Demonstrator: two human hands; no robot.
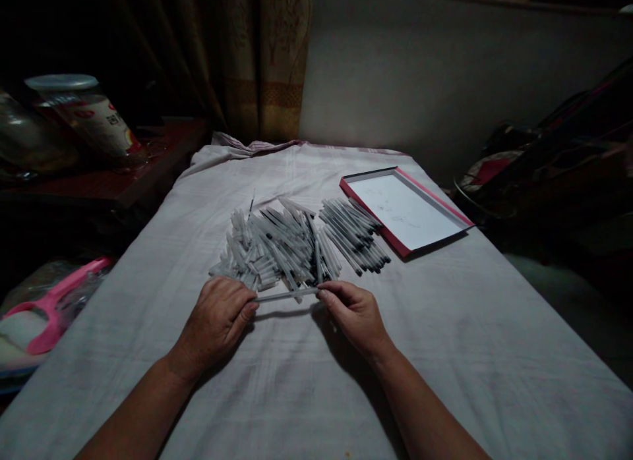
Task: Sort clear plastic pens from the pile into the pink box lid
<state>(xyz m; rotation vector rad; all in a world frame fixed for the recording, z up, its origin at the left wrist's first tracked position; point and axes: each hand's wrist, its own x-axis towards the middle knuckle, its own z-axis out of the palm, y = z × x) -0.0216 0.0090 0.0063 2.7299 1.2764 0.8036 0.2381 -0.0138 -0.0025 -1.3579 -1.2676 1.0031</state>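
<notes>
Both hands hold one clear pen [287, 294] level just above a white cloth. My left hand [217, 318] pinches its left end and my right hand [353, 312] pinches its right end. Right behind the pen lies a heap of several clear pens and caps [277, 246]. To the right of that heap, a neater row of pens with dark tips [353, 232] lies side by side.
A shallow red-edged box [457, 215] with a white inside sits at the back right of the cloth-covered table [494, 354]. On the left are a dark side shelf with a plastic jar [93, 117] and a pink-handled object [49, 305]. A curtain and wall stand behind.
</notes>
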